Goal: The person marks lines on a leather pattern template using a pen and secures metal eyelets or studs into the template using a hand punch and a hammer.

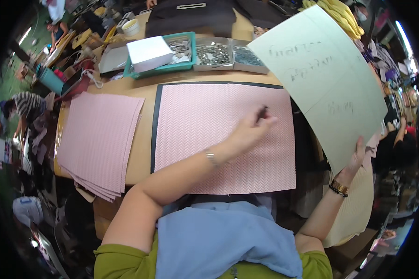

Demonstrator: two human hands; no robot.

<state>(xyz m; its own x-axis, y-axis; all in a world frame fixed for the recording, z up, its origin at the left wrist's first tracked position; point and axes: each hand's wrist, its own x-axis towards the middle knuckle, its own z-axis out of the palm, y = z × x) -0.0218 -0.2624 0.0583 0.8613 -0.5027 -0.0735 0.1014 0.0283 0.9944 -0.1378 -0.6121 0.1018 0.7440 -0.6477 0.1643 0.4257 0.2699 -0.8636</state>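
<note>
Sheet (256, 162) lies beneath left hand (257, 129), board (323, 88) in right (355, 160).

Two hands (253, 130) (353, 162), one pale board (330, 88), one loose pink sheet (195, 116), one pink stack (95, 139), one teal tray (172, 69).

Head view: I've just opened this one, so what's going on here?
A person's right hand holds up a large pale green sheet of stiff card with handwriting on it. The left hand, blurred, has a small dark object in its fingers above a pink herringbone-textured rectangular sheet. That sheet lies on a dark flat board on the table. A stack of similar pink sheets sits to the left.
</note>
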